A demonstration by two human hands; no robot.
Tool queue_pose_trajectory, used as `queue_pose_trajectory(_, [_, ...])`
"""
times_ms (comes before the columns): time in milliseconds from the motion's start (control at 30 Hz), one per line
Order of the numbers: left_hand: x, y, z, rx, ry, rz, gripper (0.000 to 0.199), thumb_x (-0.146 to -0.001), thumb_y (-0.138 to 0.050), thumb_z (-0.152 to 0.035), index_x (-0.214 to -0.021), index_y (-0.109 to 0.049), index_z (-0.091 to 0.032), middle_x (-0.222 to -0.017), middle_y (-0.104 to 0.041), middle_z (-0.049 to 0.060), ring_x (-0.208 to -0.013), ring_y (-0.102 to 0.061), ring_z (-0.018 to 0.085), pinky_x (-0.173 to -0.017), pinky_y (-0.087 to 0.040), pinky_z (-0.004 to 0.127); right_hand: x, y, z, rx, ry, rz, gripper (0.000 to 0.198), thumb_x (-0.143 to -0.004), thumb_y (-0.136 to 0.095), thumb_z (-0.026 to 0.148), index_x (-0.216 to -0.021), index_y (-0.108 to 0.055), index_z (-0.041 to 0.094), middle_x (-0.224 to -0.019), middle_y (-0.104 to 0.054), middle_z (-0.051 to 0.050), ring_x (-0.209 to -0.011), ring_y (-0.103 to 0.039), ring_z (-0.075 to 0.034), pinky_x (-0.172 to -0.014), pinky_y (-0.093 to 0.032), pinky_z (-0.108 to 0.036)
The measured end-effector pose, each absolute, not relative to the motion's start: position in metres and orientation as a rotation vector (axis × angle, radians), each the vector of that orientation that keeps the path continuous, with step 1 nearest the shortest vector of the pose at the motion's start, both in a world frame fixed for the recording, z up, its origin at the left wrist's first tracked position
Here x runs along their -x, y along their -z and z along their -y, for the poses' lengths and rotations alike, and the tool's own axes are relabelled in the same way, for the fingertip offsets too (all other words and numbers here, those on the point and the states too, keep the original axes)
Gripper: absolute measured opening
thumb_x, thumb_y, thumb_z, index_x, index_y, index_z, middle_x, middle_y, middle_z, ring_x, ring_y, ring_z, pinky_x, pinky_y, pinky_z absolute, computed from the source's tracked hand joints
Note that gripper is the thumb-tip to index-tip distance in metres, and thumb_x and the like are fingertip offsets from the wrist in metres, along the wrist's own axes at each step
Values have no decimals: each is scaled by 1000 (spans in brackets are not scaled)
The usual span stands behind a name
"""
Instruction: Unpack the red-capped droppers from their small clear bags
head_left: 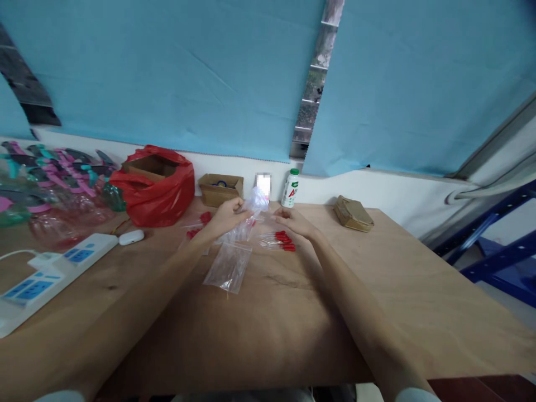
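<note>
My left hand (228,216) is closed on crumpled clear plastic bags (240,230) over the middle of the table. Opposite it, my right hand (293,221) pinches at the right side of the clear plastic, which stretches thinly between the two hands. Below the right hand lies a row of thin clear sticks with red ends (285,241), their kind too small to make out. More red-ended pieces (199,224) lie by my left wrist, partly hidden. In front of the hands, one flat zip bag (228,267) rests on the wood.
Behind are an open cardboard box (221,190), a lit phone-like screen (263,187) and a white bottle (290,188). A red plastic bag (161,195), spray bottles (62,190) and a power strip (58,279) stand left. A brown packet (354,213) lies right.
</note>
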State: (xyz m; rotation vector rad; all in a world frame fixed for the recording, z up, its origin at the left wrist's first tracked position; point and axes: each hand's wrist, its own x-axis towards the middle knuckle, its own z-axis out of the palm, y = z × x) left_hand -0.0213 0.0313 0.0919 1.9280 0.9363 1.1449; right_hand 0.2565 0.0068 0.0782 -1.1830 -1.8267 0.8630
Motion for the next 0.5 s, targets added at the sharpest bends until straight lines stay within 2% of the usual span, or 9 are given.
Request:
queue_pose_trajectory(100, [18,-93,-26,-1955,-1131,-944,36,-77,-81,-48,-81,-58,-21,-79,-68,0,-73,-60,17,-67,-43,27,-245,-97,3,1078,-1062,1712,47,-94,-64,61,-120,-67,21,-108,-76,-6,-99,-70,-20,-89,-53,-34])
queue_pose_trajectory(167, [17,-94,-22,-1954,-1105,-960,37,-75,-83,-46,-81,-58,-20,-77,-67,-1,-71,-59,16,-66,-42,27,-237,-105,8,997,-1120,1670,50,-92,-68,59,-127,-64,23,-110,-76,-6,-99,-71,-20,-90,-54,-35])
queue_pose_trajectory(333, [17,-102,-16,-1902,-1031,-925,43,-69,-89,-46,-83,-58,-20,-75,-66,-1,-67,-60,16,-62,-42,26,-230,-111,10,937,-1124,1625,54,-73,-90,46,-115,-69,19,-86,-74,-1,-83,-69,-17,-82,-54,-32])
queue_pose_trajectory(500, [24,-112,-14,-1798,-1000,-869,46,-74,-88,-54,-84,-58,-21,-71,-64,-1,-56,-53,11,-53,-37,24,-238,-115,8,967,-1085,1502,52,-65,-95,46,-104,-74,18,-74,-68,2,-73,-63,-14,-78,-54,-32])
